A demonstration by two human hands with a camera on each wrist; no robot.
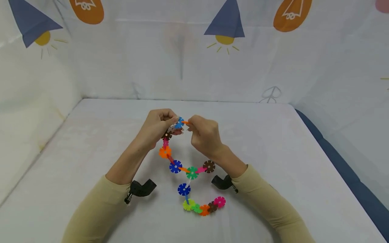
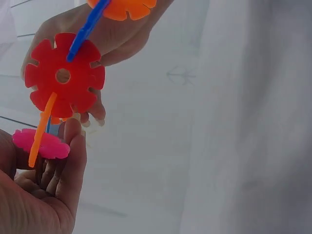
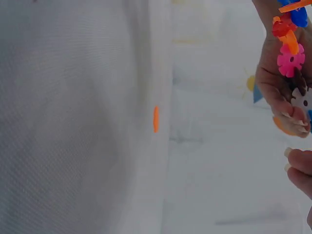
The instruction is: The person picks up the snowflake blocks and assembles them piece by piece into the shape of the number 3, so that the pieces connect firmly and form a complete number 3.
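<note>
A chain of colourful notched plastic discs hangs from the raised left hand (image 1: pixel 156 126), which grips it near its upper end. Under the left thumb show a light blue disc (image 1: pixel 179 123), a white disc (image 3: pixel 303 99) and a brown disc (image 1: pixel 166 135). Curled close beside them, the right hand (image 1: pixel 205 133) pinches an orange disc (image 1: pixel 185 122), seen edge-on against the blue one; how far they interlock is hidden. Lower in the chain are an orange disc (image 1: pixel 165 152), a dark blue disc (image 1: pixel 175 166) and a green disc (image 1: pixel 192 173), where it branches.
One branch ends in a brown disc (image 1: pixel 209 166); the other curves down to a pink disc (image 1: pixel 219 202) near the front. A white cloth covers the table (image 1: pixel 258 141), with a printed curtain (image 1: pixel 146 50) behind. Black wrist cameras (image 1: pixel 143 188) stick out inward from both sleeves.
</note>
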